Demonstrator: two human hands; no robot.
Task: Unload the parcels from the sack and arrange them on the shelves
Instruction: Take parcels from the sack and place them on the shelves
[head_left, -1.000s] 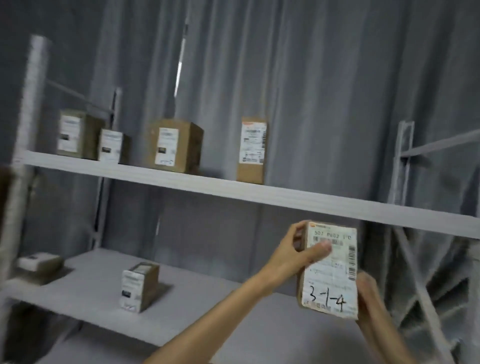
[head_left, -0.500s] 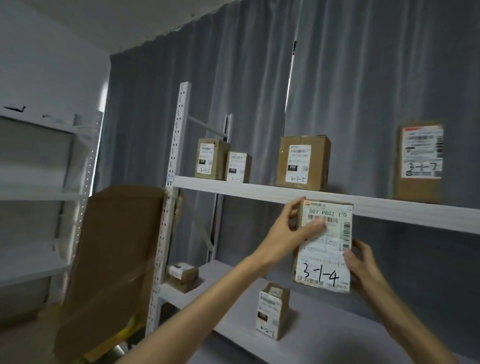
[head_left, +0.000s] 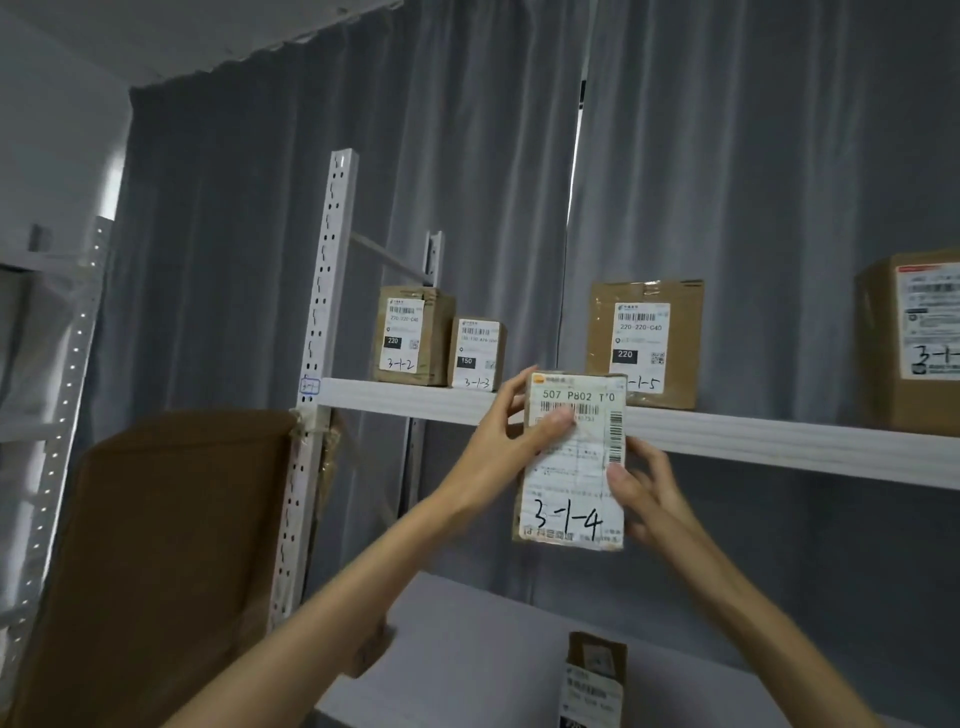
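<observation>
We face grey pleated curtains (head_left: 467, 208) hanging from just under the ceiling and covering the back of the room. A thin bright slit of daylight (head_left: 575, 140) shows where two curtain panels meet. On our left, a pale wall (head_left: 57, 130) catches soft light near the curtain's edge. A white perforated metal upright (head_left: 324, 322) rises in front of the curtains. Further left stands a second shelving rack (head_left: 62, 364), blurred, beside a large brown cardboard sheet (head_left: 156, 545).
</observation>
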